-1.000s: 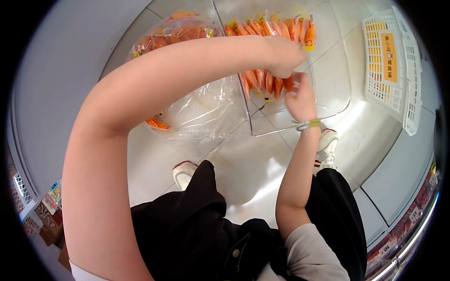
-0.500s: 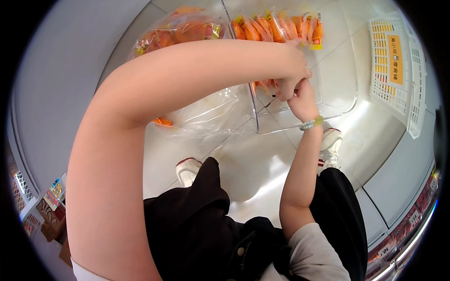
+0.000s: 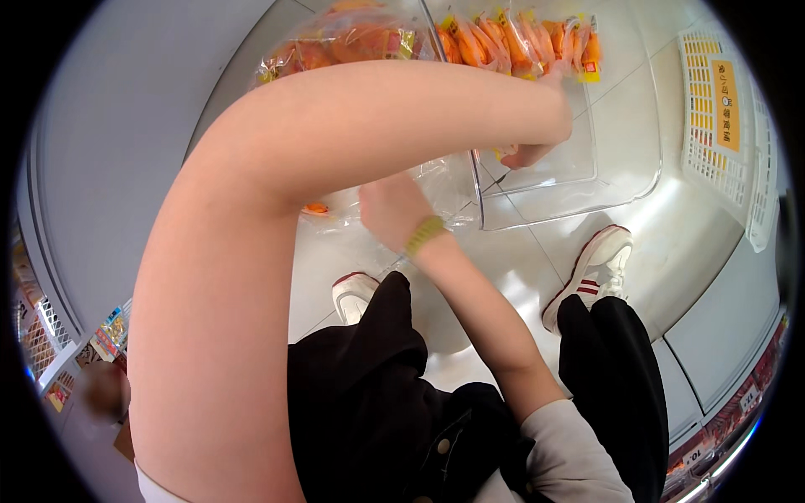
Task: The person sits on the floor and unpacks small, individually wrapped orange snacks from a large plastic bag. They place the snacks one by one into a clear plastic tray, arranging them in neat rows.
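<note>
The right hand (image 3: 392, 210), crossed under the left forearm, rests on a clear bag (image 3: 369, 42) holding packed carrots; its fingers are hidden, so I cannot tell their grip. The left hand (image 3: 527, 155) reaches into a clear bin (image 3: 620, 168), fingers curled loosely together just below the carrot packs (image 3: 520, 42).

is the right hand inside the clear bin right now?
No: the right hand is outside the clear bin, on the clear plastic bag beside it.
</note>
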Action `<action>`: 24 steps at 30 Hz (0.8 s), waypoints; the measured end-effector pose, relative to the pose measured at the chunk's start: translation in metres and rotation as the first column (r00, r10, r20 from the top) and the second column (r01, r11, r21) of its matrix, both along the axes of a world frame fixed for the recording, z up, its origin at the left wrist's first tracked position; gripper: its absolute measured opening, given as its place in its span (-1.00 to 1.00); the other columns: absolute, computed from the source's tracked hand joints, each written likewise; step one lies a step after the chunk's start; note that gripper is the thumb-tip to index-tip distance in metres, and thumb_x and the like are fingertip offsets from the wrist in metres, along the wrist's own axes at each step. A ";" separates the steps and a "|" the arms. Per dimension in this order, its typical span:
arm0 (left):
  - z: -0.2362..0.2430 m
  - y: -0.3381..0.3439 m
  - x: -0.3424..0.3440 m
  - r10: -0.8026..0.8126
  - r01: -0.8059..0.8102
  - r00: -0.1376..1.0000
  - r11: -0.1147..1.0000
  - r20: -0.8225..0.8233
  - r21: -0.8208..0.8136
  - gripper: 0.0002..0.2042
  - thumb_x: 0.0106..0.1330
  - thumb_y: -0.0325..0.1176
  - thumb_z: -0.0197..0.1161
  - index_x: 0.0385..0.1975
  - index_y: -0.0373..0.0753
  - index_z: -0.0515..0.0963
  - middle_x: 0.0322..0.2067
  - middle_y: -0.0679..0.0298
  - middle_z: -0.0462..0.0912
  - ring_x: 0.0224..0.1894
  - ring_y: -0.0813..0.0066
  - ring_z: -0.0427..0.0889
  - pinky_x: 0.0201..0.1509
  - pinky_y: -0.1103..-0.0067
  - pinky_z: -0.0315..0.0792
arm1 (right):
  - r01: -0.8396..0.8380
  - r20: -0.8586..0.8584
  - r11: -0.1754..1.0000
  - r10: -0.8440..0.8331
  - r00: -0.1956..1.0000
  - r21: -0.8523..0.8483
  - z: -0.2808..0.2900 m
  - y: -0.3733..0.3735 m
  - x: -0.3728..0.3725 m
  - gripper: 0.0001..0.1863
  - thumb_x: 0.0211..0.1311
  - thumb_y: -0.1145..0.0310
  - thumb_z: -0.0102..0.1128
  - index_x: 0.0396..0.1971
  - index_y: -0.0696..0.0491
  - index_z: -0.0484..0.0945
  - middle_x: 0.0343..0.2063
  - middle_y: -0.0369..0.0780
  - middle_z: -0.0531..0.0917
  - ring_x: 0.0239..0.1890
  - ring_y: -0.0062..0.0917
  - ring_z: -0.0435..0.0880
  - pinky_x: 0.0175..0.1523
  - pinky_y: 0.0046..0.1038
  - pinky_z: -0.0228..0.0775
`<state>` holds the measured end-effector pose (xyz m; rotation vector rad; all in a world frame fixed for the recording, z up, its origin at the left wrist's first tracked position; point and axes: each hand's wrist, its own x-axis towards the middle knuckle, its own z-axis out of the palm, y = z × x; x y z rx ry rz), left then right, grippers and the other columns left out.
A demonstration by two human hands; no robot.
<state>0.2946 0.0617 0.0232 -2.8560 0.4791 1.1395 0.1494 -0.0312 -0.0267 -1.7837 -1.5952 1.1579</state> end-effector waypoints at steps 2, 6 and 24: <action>0.000 0.004 -0.005 0.065 -0.064 0.998 0.995 0.007 -0.081 -0.52 -0.12 0.04 0.26 -0.23 -0.14 0.58 -0.47 0.34 0.62 -0.24 0.30 0.61 0.34 -0.05 -0.20 | -0.055 -0.100 0.995 0.063 0.993 0.089 -0.030 -0.003 -0.027 -0.69 0.02 0.43 0.22 -0.20 0.19 0.46 -0.31 -0.03 0.57 -0.21 -0.16 0.55 -0.19 -0.20 0.42; 0.000 0.006 -0.007 0.135 -0.139 0.990 0.978 -0.037 -0.156 -0.48 0.03 0.19 0.02 -0.43 -0.18 0.63 -0.52 0.30 0.61 -0.27 0.28 0.60 0.37 -0.01 -0.24 | -0.031 0.012 0.990 0.029 0.999 0.140 -0.027 0.005 -0.070 -0.63 0.06 0.35 0.23 -0.12 0.09 0.42 -0.20 -0.11 0.54 -0.22 -0.29 0.61 -0.17 -0.28 0.48; -0.003 0.007 -0.005 0.158 -0.163 0.987 0.973 -0.042 -0.164 -0.50 0.08 0.14 -0.05 -0.42 -0.17 0.65 -0.50 0.27 0.62 -0.23 0.30 0.59 0.38 0.02 -0.28 | 0.040 -0.643 0.990 -0.116 0.757 -0.132 -0.069 0.027 -0.072 -0.69 0.10 0.36 0.18 -0.15 0.17 0.54 -0.24 -0.14 0.63 -0.14 -0.33 0.61 -0.03 -0.32 0.43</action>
